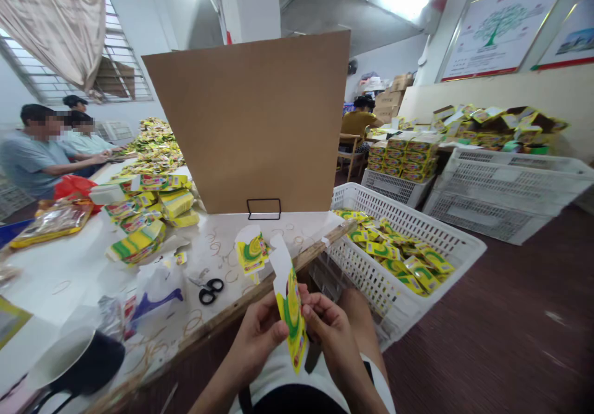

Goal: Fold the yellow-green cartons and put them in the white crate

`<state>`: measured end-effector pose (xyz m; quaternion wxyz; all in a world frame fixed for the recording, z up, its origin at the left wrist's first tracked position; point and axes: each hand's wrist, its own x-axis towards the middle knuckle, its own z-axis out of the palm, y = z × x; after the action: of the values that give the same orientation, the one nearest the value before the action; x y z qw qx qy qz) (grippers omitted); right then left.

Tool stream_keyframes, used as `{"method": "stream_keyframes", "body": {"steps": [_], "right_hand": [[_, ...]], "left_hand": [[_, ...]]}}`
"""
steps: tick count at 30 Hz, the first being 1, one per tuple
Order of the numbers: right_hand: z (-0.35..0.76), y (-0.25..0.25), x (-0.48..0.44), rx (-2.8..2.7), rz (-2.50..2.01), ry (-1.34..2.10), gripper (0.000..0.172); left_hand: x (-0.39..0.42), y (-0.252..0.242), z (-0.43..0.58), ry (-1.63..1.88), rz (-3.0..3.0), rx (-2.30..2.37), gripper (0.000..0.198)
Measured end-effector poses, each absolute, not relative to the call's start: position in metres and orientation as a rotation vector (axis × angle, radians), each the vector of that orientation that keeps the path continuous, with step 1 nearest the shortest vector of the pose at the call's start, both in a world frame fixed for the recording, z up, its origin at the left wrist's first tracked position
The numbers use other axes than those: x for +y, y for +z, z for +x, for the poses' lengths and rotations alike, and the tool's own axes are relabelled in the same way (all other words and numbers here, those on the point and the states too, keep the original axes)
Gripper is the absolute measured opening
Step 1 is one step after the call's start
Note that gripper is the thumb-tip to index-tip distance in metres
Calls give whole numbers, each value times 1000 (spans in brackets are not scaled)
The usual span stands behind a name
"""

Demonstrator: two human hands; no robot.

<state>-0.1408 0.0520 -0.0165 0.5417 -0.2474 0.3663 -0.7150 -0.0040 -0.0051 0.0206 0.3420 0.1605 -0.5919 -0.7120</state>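
Note:
Over my lap, at the table's front edge, I hold a yellow and green printed carton (293,315) with a white flap pointing up. My left hand (258,335) grips its left side, thumb across the printed face. On the opposite edge, the fingers of my right hand (328,322) are closed; part of their grip is hidden behind the carton. Beyond it, some similar yellow and green cartons (253,252) lie flat on the white table (216,234). Black-handled scissors (211,291) rest to their left, among loose rubber bands.
A white plastic crate (457,241) of yellow packets stands at my right. Upright cardboard (260,123) leans behind a black wire stand (264,208). Folded boxes (139,241) and a dark mug (86,364) occupy the left. Several people (37,142) sit farther off.

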Motion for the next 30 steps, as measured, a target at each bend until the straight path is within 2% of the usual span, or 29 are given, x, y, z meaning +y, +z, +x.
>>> {"method": "stream_keyframes", "body": {"steps": [11, 15, 18, 20, 22, 24, 27, 30], "right_hand": [[-143, -11, 52, 998, -883, -1657, 27], [-142, -12, 53, 1135, -951, -1656, 26], [-142, -11, 56, 1470, -1030, -1873, 23], [-142, -8, 60, 1669, -1213, -2004, 29], [-143, -4, 64, 1703, -1487, -1968, 37], [-143, 0, 66, 1654, -1664, -1872, 37], [-142, 3, 68, 1631, -1673, -1851, 27], [-140, 2, 68, 1627, -1679, -1854, 33]], "left_hand": [[-3, 26, -8, -1640, 519, -1706, 40], [-2, 25, -9, -1795, 459, -1613, 46], [0, 25, -11, -1923, 493, -1491, 48], [2, 26, -13, -2008, 577, -1404, 43], [6, 27, -15, -2095, 636, -1295, 42], [8, 29, -15, -2167, 647, -1208, 41], [7, 30, -13, -2217, 649, -1139, 37], [5, 31, -9, -2211, 674, -1113, 34]]}}
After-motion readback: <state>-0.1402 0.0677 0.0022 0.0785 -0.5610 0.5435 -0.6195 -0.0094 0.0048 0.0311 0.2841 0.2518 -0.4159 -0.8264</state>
